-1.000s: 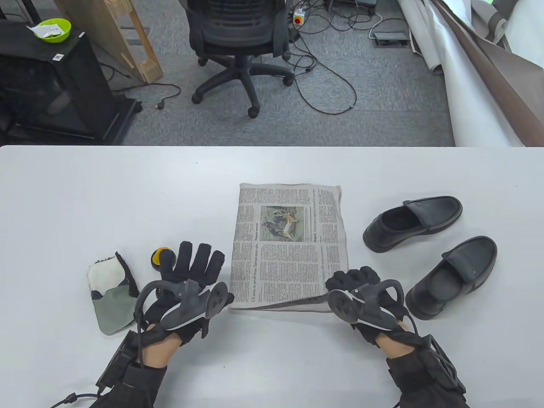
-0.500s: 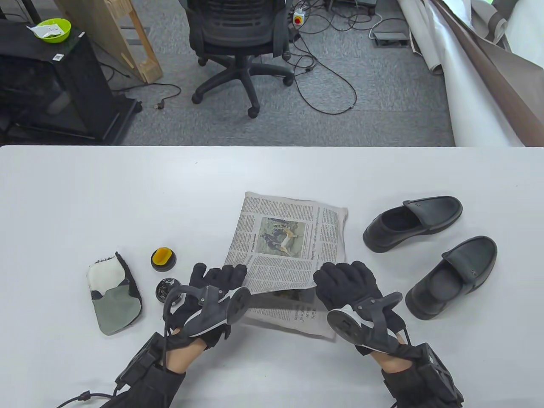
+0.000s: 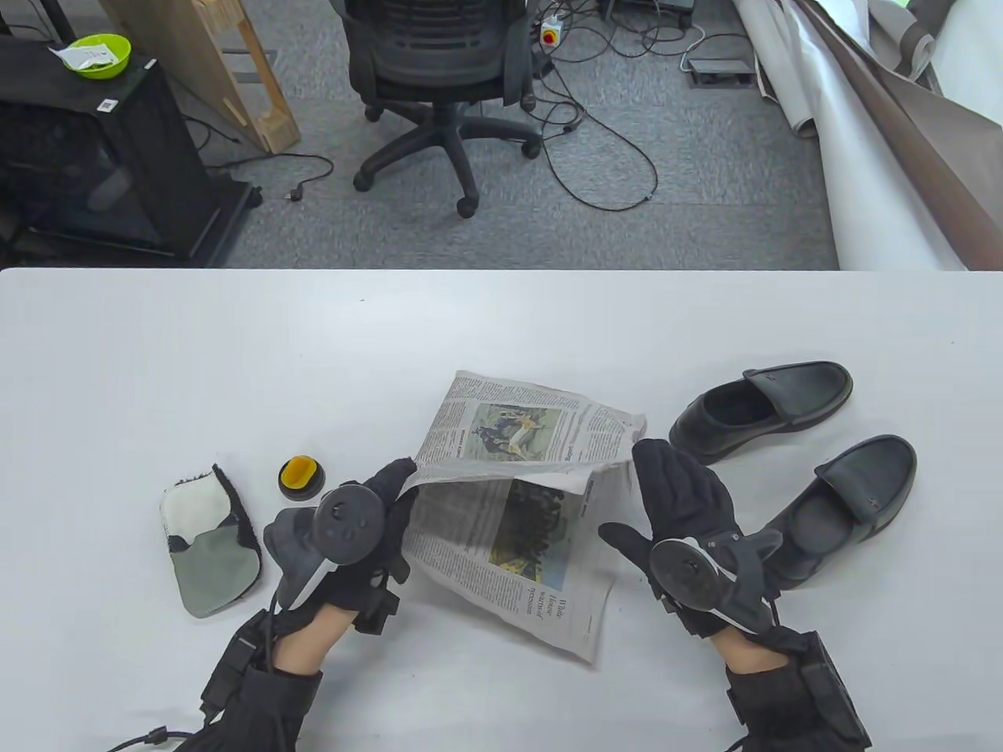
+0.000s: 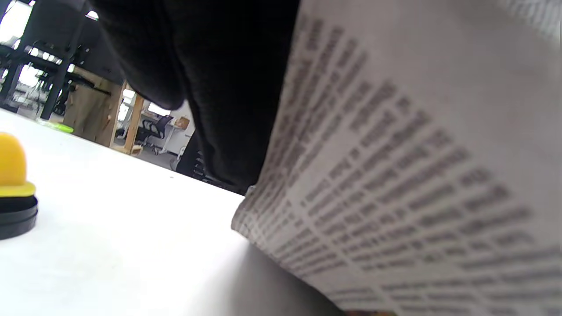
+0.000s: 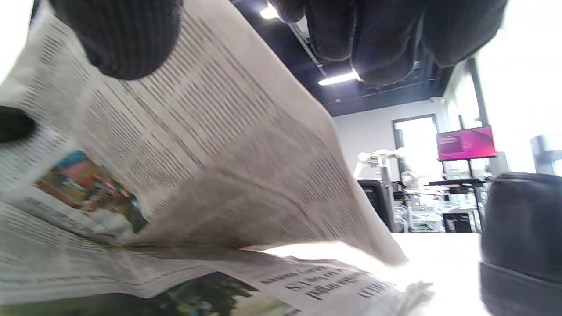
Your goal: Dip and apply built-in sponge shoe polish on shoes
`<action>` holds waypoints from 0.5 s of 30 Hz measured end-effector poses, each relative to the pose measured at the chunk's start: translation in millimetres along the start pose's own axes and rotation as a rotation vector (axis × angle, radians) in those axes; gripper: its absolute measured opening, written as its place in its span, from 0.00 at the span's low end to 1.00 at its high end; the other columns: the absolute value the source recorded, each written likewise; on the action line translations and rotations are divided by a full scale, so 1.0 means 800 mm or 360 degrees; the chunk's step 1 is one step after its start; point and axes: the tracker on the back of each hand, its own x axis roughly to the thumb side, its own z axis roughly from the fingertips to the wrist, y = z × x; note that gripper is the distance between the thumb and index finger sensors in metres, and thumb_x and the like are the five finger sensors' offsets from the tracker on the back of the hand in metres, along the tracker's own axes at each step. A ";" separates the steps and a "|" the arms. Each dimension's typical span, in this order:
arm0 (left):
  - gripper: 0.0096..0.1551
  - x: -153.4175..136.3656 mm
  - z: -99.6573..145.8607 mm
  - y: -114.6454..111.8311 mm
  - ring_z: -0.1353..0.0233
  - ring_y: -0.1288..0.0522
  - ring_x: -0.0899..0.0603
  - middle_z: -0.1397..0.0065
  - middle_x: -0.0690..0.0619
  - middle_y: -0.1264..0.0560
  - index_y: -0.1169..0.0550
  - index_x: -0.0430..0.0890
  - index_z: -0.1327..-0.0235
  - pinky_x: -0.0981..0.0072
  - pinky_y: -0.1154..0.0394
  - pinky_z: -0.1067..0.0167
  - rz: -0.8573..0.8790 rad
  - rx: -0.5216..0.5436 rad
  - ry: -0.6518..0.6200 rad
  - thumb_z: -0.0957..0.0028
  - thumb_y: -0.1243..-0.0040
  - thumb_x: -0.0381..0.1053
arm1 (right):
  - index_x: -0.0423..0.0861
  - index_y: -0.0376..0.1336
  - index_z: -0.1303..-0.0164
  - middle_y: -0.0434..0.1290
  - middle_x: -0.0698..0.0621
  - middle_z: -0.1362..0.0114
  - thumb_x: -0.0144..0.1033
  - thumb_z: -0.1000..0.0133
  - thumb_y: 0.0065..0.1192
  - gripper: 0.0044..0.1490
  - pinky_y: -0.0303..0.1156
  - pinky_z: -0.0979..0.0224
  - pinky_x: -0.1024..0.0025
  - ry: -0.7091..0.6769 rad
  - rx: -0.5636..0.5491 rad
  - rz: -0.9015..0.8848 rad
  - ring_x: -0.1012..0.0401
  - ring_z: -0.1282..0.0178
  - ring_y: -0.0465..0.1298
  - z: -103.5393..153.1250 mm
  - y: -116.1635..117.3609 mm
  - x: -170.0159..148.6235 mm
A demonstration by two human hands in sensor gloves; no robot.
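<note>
Newspaper (image 3: 523, 486) top sheet lifted since before | left hand (image 3: 368, 540), right hand (image 3: 682, 501) each pinching its edge

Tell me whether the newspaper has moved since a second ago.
Yes. The newspaper was flat; now its top sheet is lifted open, its near edge closer to the table's near side.

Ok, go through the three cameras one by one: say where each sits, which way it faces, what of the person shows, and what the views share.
Table view: high above the white table, looking down and outward to the office floor; both gloved hands, left hand and right hand, lift the newspaper.
Left wrist view: low by the table, facing across it; dark gloved fingers against the newspaper, yellow polish sponge at left.
Right wrist view: low, tilted upward; fingertips on the raised page, a black shoe at right.
Shared: the newspaper appears in all three.
</note>
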 end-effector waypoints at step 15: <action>0.24 -0.034 -0.036 0.026 0.46 0.09 0.49 0.43 0.54 0.12 0.25 0.58 0.38 0.48 0.24 0.30 0.0589 -0.0160 0.0073 0.48 0.47 0.57 | 0.49 0.51 0.21 0.65 0.48 0.24 0.63 0.58 0.62 0.57 0.69 0.27 0.45 0.0166 0.0361 -0.0178 0.47 0.28 0.74 -0.031 0.031 -0.030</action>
